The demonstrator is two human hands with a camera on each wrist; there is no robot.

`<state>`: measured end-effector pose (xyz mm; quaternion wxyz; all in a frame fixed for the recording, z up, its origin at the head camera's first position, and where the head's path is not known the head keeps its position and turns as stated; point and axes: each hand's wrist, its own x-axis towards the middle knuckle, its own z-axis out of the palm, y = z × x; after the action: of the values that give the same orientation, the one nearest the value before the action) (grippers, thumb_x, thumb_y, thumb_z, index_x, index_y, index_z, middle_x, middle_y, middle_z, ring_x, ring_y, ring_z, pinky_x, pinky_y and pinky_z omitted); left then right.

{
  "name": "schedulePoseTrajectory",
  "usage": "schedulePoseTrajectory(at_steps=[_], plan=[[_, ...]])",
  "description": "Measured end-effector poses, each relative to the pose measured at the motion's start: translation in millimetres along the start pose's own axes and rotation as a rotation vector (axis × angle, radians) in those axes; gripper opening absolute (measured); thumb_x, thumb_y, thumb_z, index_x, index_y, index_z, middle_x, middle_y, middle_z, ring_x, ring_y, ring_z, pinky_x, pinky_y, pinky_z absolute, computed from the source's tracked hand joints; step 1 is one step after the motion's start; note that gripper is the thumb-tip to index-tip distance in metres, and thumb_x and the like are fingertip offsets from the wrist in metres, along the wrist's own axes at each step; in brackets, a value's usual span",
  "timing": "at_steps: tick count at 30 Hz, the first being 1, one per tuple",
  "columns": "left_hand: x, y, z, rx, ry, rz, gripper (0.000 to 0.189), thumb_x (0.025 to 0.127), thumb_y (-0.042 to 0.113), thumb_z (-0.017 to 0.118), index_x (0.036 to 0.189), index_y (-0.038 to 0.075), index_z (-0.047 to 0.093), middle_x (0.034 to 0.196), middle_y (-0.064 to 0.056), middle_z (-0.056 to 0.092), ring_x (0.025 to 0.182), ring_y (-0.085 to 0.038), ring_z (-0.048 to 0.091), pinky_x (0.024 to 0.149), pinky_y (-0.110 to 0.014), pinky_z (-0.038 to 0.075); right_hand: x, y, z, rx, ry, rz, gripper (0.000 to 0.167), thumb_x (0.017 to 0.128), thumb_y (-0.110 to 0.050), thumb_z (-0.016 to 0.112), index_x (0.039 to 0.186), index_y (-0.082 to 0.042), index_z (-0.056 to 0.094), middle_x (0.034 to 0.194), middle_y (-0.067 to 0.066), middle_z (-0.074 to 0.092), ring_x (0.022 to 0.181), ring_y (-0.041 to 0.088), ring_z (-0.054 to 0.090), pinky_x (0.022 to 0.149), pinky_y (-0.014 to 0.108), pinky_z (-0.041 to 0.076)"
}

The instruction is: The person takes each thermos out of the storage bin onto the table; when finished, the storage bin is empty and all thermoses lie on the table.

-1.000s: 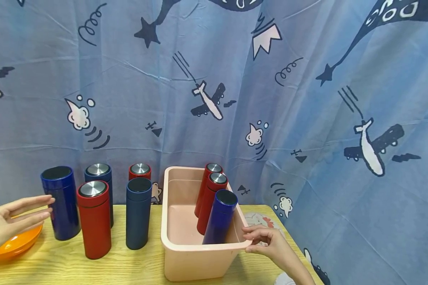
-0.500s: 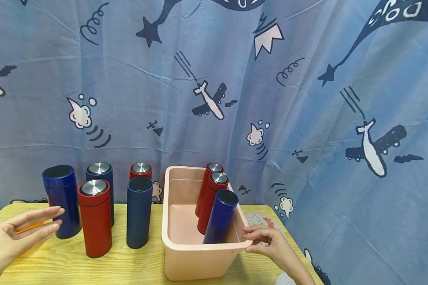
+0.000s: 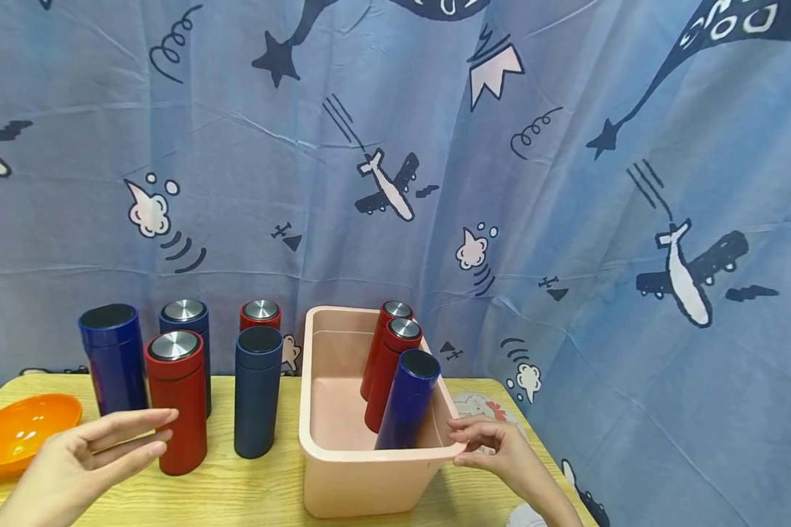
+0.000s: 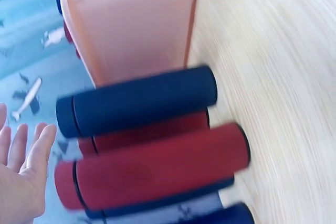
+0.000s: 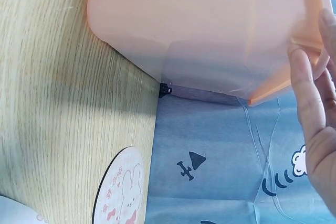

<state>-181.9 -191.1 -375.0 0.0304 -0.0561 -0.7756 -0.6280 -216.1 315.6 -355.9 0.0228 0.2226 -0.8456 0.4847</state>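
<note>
My left hand [image 3: 92,461], fingers extended and thumb apart, overlaps the lower part of the front red thermos [image 3: 176,399] in the head view. In the left wrist view the same hand [image 4: 23,174] shows beside the lids, with a gap to the red thermos [image 4: 157,166]. My right hand [image 3: 491,446] pinches the front right corner rim of the pink bin [image 3: 362,479]. Inside the bin two red thermoses [image 3: 387,380] and a shiny blue thermos [image 3: 409,402] lean toward its right wall. A dark blue thermos [image 3: 257,399] stands left of the bin.
A shiny blue thermos [image 3: 115,366], another dark blue one [image 3: 201,322] and a red one [image 3: 260,315] stand behind. An orange bowl [image 3: 29,428] sits at the left. Round rabbit-print coasters [image 5: 123,187] lie right of the bin, and a printed curtain [image 3: 237,183] hangs behind.
My left hand has moved right, from beside the shiny blue thermos to in front of the red one, uncovering the orange bowl. My right hand has stayed on the bin's rim.
</note>
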Motion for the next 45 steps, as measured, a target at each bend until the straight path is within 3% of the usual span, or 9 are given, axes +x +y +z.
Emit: schedulePoseTrajectory(at_steps=[2, 6, 12, 16, 22, 26, 30, 37, 45], plan=[[2.2, 4.0, 10.4, -0.025, -0.036, 0.011, 0.043, 0.089, 0.01, 0.068, 0.129, -0.004, 0.056, 0.112, 0.008, 0.068, 0.094, -0.005, 0.067, 0.075, -0.025, 0.056, -0.3, 0.0, -0.7, -0.005, 0.001, -0.026, 0.027, 0.082, -0.01, 0.074, 0.096, 0.012, 0.069, 0.114, 0.032, 0.06, 0.085, 0.006, 0.063, 0.069, 0.025, 0.055], [8.6, 12.6, 32.9, -0.089, -0.149, 0.109, 0.039, 0.09, 0.005, 0.065, 0.127, -0.006, 0.057, 0.112, 0.01, 0.068, 0.097, -0.005, 0.066, 0.077, -0.022, 0.055, -0.1, 0.7, -0.9, -0.01, 0.002, -0.032, 0.026, 0.082, -0.01, 0.074, 0.096, 0.011, 0.069, 0.114, 0.032, 0.061, 0.084, 0.006, 0.063, 0.069, 0.024, 0.055], [20.3, 40.4, 71.9, -0.131, -0.245, 0.148, 0.044, 0.089, 0.016, 0.069, 0.127, -0.004, 0.057, 0.121, -0.013, 0.064, 0.103, -0.01, 0.065, 0.082, -0.027, 0.055, 0.0, 2.4, 0.0, -0.006, -0.005, -0.013, 0.029, 0.082, -0.012, 0.075, 0.098, 0.012, 0.069, 0.115, 0.032, 0.061, 0.083, 0.007, 0.063, 0.07, 0.025, 0.055], [36.2, 54.2, 101.5, -0.218, -0.291, 0.209, 0.048, 0.087, 0.015, 0.071, 0.127, -0.007, 0.055, 0.124, -0.02, 0.061, 0.107, -0.018, 0.064, 0.086, -0.027, 0.053, -1.0, 3.3, -0.1, -0.003, -0.003, -0.01, 0.028, 0.082, -0.012, 0.075, 0.097, 0.011, 0.069, 0.115, 0.032, 0.06, 0.084, 0.006, 0.063, 0.07, 0.025, 0.055], [69.7, 62.2, 156.3, -0.347, -0.371, 0.242, 0.049, 0.086, 0.009, 0.072, 0.129, -0.005, 0.054, 0.127, -0.02, 0.059, 0.111, -0.027, 0.062, 0.091, -0.034, 0.051, -1.8, 6.0, -0.6, -0.013, 0.011, -0.033, 0.027, 0.081, -0.011, 0.075, 0.096, 0.011, 0.069, 0.113, 0.032, 0.061, 0.085, 0.005, 0.063, 0.069, 0.024, 0.055], [87.7, 64.8, 191.8, -0.348, -0.378, 0.234, 0.049, 0.084, 0.007, 0.072, 0.129, -0.004, 0.055, 0.129, -0.022, 0.057, 0.115, -0.037, 0.058, 0.091, -0.039, 0.051, -1.4, 6.5, 0.0, -0.003, 0.008, -0.01, 0.028, 0.082, -0.011, 0.075, 0.097, 0.012, 0.069, 0.114, 0.032, 0.061, 0.083, 0.006, 0.063, 0.07, 0.024, 0.055], [97.6, 70.4, 215.7, -0.329, -0.333, 0.213, 0.051, 0.082, 0.002, 0.073, 0.129, -0.003, 0.055, 0.13, -0.022, 0.056, 0.115, -0.039, 0.058, 0.092, -0.04, 0.05, 0.3, 5.9, 0.8, 0.0, 0.003, -0.009, 0.029, 0.082, -0.011, 0.075, 0.097, 0.012, 0.069, 0.114, 0.032, 0.061, 0.081, 0.007, 0.063, 0.07, 0.024, 0.055], [104.3, 92.5, 230.4, -0.339, -0.213, 0.122, 0.055, 0.081, -0.002, 0.073, 0.132, -0.001, 0.054, 0.135, -0.022, 0.053, 0.123, -0.04, 0.051, 0.098, -0.045, 0.045, 1.6, 5.0, -0.2, -0.006, 0.01, -0.059, 0.027, 0.081, -0.007, 0.074, 0.098, 0.013, 0.068, 0.114, 0.032, 0.061, 0.083, 0.007, 0.063, 0.07, 0.024, 0.055], [116.7, 98.7, 250.2, -0.339, -0.233, 0.1, 0.059, 0.08, 0.0, 0.075, 0.133, -0.002, 0.052, 0.136, -0.021, 0.051, 0.122, -0.036, 0.051, 0.1, -0.043, 0.045, 0.2, 4.6, 1.2, 0.017, 0.008, -0.05, 0.029, 0.082, -0.009, 0.074, 0.099, 0.014, 0.067, 0.115, 0.033, 0.06, 0.093, 0.003, 0.061, 0.072, 0.023, 0.055]])
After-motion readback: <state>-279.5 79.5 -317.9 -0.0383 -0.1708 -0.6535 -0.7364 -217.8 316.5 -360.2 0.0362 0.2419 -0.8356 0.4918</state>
